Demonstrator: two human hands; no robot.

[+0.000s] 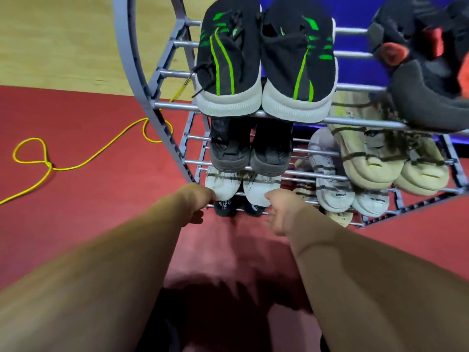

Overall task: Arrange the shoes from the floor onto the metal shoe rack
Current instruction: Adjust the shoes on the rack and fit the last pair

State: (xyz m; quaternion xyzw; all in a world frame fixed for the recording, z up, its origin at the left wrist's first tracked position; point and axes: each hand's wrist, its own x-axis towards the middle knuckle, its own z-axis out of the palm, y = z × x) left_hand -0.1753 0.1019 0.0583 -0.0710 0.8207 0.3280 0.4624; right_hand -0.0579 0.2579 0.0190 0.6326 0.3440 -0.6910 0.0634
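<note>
A grey metal shoe rack (175, 105) with several tiers stands on red floor. On its top tier sits a black pair with green stripes (264, 59). A dark grey pair (250, 151) rests one tier down. Below that lies a white pair (241, 186). My left hand (195, 201) touches the heel of the left white shoe, fingers curled at the rail. My right hand (281, 209) holds the heel of the right white shoe. A black pair (237, 208) peeks out on the lowest tier beneath my hands.
Right side of the rack holds a black and red pair (429, 62) on top, beige shoes (390, 161) and pale grey shoes (340, 184) lower down. A yellow cord (76, 163) loops across the red floor at left. Wooden floor (63, 39) lies beyond.
</note>
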